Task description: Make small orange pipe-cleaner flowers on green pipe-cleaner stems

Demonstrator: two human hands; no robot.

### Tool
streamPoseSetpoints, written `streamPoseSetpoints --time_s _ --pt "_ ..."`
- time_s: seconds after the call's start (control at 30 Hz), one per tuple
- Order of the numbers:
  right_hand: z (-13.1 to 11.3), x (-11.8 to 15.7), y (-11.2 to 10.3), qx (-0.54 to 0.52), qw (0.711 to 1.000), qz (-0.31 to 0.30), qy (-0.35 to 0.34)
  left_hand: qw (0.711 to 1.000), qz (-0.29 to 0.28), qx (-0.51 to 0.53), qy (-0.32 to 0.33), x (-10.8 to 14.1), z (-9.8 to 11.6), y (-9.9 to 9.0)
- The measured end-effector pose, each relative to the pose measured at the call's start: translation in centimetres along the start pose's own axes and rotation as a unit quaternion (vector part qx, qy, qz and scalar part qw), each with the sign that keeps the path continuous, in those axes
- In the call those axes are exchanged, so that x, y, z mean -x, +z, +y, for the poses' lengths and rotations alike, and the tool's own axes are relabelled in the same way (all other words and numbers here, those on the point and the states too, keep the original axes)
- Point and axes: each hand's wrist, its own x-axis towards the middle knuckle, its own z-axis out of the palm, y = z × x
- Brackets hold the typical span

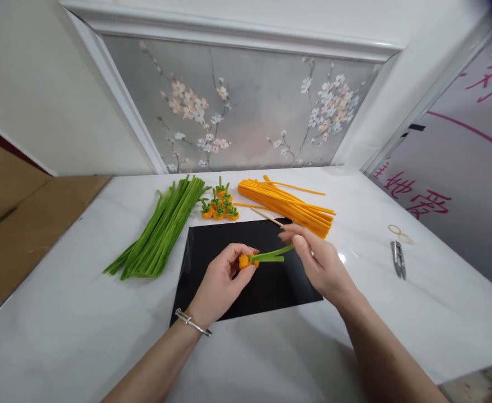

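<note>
In the head view, my left hand [224, 277] pinches a small orange chenille piece [244, 261] between thumb and fingers above a black mat [212, 240]. Two green pipe cleaner ends [268, 257] stick out of it to the right. My right hand [317, 257] is closed, its thumb and fingers at the far end of the upper green strand; the fingertips are slightly blurred. A pale wooden stick [267, 216] runs up to the right fingers, and I cannot tell whether they touch it. Several finished orange pieces with green tops [219, 211] sit behind the mat.
A bundle of green pipe cleaners [162, 235] lies at the left, and an orange bundle [290, 204] at the back right. Thread snips [398, 259] and thin gold rings [394, 229] are farther right. Cardboard [23, 207] stands along the left side, a wall panel [249, 106] behind.
</note>
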Motion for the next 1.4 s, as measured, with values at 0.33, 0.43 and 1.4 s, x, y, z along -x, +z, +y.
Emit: streamPoseSetpoints --time_s 0.33,0.43,1.4 --pt "-0.1 0.1 0.8 0.138 0.967 -0.020 -0.214 0.998 -0.013 0.046 -0.032 0.0 0.8 -0.2" --pt "-0.7 0.3 1.6 0.156 0.957 -0.035 -0.243 1.000 -0.014 -0.011 -0.002 0.3 0.1 0.2" --pt "-0.4 0.4 1.9 0.165 0.934 -0.092 -0.304 0.989 -0.129 0.041 -0.054 0.2 1.4 -0.7"
